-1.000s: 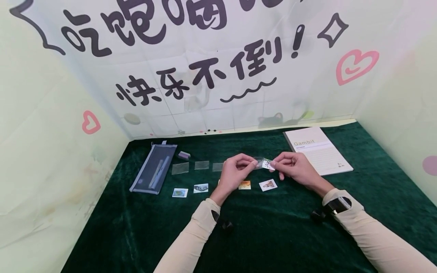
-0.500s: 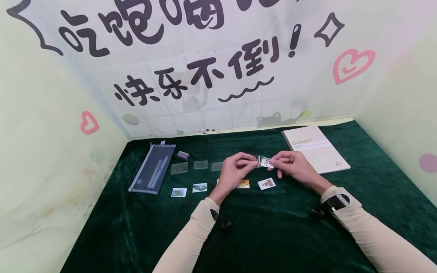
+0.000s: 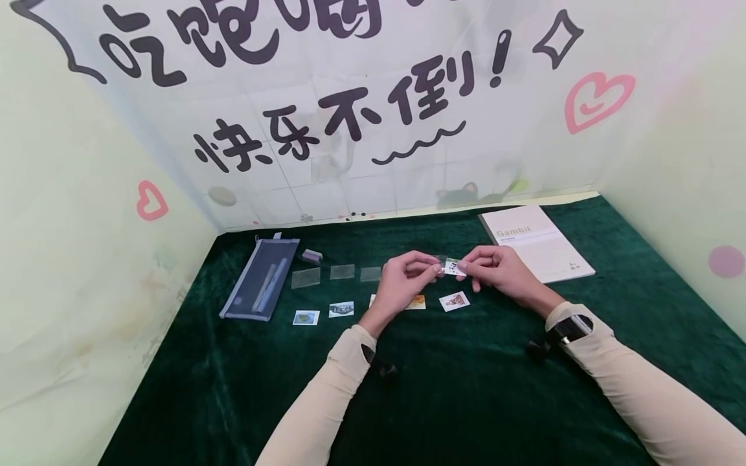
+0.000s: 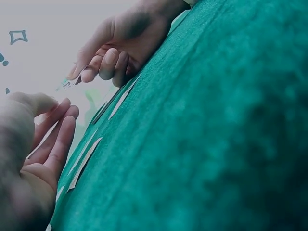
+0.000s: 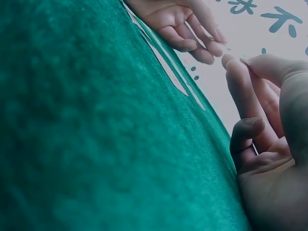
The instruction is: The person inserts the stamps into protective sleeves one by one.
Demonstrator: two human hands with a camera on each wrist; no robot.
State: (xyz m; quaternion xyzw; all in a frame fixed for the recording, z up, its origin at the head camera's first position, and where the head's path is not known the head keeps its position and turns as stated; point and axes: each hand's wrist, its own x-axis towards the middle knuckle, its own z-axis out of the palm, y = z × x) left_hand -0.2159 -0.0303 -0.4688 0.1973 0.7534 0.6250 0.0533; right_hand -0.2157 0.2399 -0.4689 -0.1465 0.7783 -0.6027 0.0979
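Note:
My left hand (image 3: 402,279) pinches a small clear plastic sleeve (image 3: 441,263) between thumb and fingertips. Facing it, my right hand (image 3: 504,272) pinches a small white picture card (image 3: 452,266) with dark and green print. The card's left end overlaps the sleeve in the head view; both are held above the cloth. In the left wrist view the card (image 4: 67,85) shows at the right thumb tip. Several similar picture cards (image 3: 454,301) lie in a row below the hands, one partly behind the left wrist. Further clear sleeves (image 3: 342,272) lie left of the hands.
A blue zip pencil case (image 3: 247,285) with pens inside lies at the left, a small purple-and-white eraser (image 3: 312,256) beside it. At the back right lies a notebook (image 3: 536,236) marked Gambit. Dark green cloth (image 3: 454,388) covers the table, with printed curtains around it.
The card and sleeve have been brought closer together and now overlap, with both hands keeping their pinch. The head view has tilted slightly. The cards and sleeves on the cloth stay put.

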